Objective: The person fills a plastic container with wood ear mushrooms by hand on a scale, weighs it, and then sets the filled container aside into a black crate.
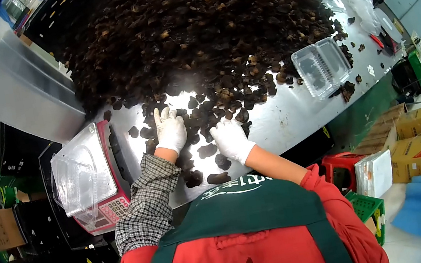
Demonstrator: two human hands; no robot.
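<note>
My left hand (171,132), in a white glove, lies over dark brown mushroom-like pieces (199,117) near the table's front edge. Its fingers stretch forward and are somewhat apart, with a few pieces beside and under it. To its right, my right hand (231,140), also gloved in white, has its fingers bent down and close together among the same pieces. Whatever lies under those fingertips is hidden. Several loose pieces (219,178) lie between the hands and my apron. Beyond both hands rises a large heap (195,30) of the same dark pieces.
A red-edged scale (116,211) with clear plastic containers (82,178) on it stands at the left. An open clear clamshell box (322,68) sits on the metal table (286,125) at the right. Cartons (409,159) and a red stool (340,169) stand beyond the table's edge.
</note>
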